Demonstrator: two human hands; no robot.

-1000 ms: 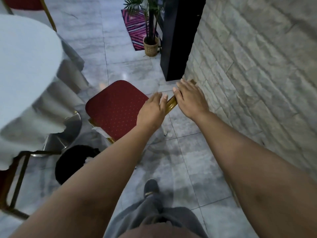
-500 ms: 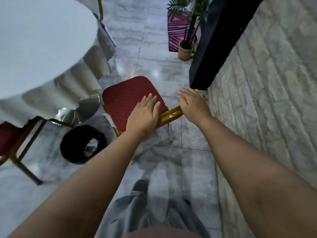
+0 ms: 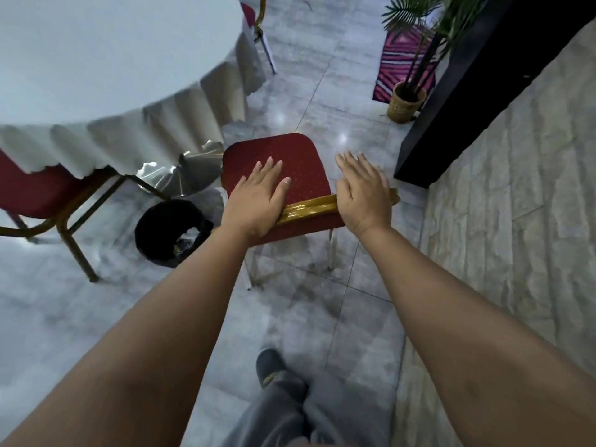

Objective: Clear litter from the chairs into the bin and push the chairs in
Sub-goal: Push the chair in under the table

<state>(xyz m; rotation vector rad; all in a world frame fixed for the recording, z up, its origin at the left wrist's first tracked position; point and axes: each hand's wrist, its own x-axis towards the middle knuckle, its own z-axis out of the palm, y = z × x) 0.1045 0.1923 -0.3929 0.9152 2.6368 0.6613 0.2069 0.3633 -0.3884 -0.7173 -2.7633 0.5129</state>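
A red padded chair [image 3: 274, 159] with a gold frame stands in front of me, its seat facing the white-clothed round table [image 3: 96, 69]. My left hand [image 3: 258, 198] lies flat on the left end of the gold top rail [image 3: 309, 208], fingers stretched out over the seat. My right hand [image 3: 362, 191] presses palm-down on the rail's right end, fingers straight and apart. A white scrap of paper [image 3: 222, 193] pokes out at the seat's left edge. The black bin [image 3: 167, 232] stands on the floor left of the chair with litter inside.
A second red chair [image 3: 29, 188] sits half under the table at left. The table's shiny metal base [image 3: 183, 175] is beside the bin. A black pillar [image 3: 467, 108], potted palm [image 3: 404, 106] and stone wall [image 3: 516, 204] close in the right side.
The chair has swung round and shifted closer to the table and bin, both hands staying on its top rail. My fingers have straightened out.
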